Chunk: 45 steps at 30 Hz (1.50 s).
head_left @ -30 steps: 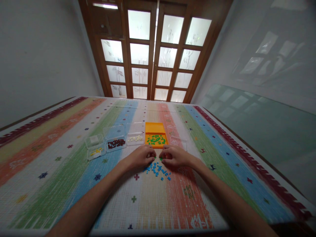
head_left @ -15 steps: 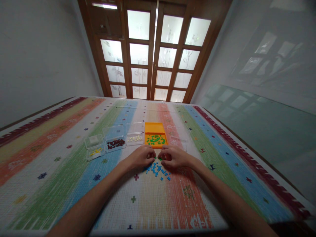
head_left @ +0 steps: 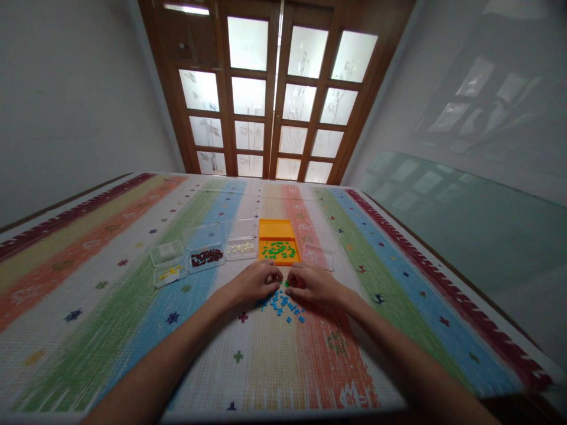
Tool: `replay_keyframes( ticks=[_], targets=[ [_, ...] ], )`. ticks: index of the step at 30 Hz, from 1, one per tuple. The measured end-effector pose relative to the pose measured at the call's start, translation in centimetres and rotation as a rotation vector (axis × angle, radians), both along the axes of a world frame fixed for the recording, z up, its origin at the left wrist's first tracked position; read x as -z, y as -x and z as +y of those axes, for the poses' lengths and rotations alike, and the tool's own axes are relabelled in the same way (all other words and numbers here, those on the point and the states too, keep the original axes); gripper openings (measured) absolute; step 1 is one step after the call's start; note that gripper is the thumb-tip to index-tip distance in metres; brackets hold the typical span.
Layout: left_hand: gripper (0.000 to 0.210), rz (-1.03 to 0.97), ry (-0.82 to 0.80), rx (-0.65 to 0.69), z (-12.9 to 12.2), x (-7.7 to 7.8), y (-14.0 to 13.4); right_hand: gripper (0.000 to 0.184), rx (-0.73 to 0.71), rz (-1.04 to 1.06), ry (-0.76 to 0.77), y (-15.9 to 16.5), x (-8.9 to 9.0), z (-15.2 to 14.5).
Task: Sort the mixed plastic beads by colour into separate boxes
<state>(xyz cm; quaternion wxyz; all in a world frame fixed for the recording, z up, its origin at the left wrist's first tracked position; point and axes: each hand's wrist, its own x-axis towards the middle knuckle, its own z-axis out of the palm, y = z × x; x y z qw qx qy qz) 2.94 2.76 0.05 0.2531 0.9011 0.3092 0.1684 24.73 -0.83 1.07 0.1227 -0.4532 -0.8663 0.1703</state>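
Observation:
Both hands hover low over the cloth, side by side, just this side of an open orange box (head_left: 277, 229) that holds small green pieces (head_left: 280, 250). My left hand (head_left: 254, 282) is closed in a pinch, its fingertips pointing right. Facing it, my right hand (head_left: 313, 284) is also closed, thumb against curled fingers. Whatever either pinches is too small or hidden to make out. A bit of green (head_left: 286, 283) shows in the narrow gap between the hands. Loose small blue pieces (head_left: 289, 307) lie scattered on the cloth just below the fingers.
Left of the orange box stand open clear boxes: one with whitish pieces (head_left: 241, 248), one with dark red pieces (head_left: 207, 258), one with yellow pieces (head_left: 171, 271). A clear tray (head_left: 325, 260) sits to its right. A striped cloth (head_left: 212, 366) covers the table.
The right fingers have curled in a little more and the gap between the hands is slightly wider. The boxes and blue pieces stay in place.

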Motion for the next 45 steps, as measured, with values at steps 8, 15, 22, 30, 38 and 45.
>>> replay_keyframes(
  ticks=[8,15,22,30,38,45],
  targets=[
    [0.009,0.037,-0.024,-0.079,-0.15,-0.24,-0.31,0.011,0.036,0.012,-0.049,0.24,0.21,-0.29],
    [0.011,0.017,-0.017,-0.034,-0.28,-0.17,-0.57,0.009,0.028,0.009,-0.078,0.36,0.45,-0.21],
    [0.010,0.014,-0.052,-0.048,-0.30,0.09,-0.56,0.009,0.014,0.009,-0.063,0.29,0.27,-0.19],
    [0.013,0.021,-0.071,-0.008,-0.40,0.07,-0.86,0.010,0.015,0.009,-0.018,-0.10,0.23,-0.20],
    [0.014,0.111,-0.121,0.006,0.14,0.18,-0.17,0.017,-0.033,0.041,0.002,-0.02,-0.01,-0.04],
    [0.018,0.265,-0.249,0.023,-0.11,0.01,0.12,0.015,-0.084,-0.002,-0.026,0.19,0.12,0.22]
  ],
)
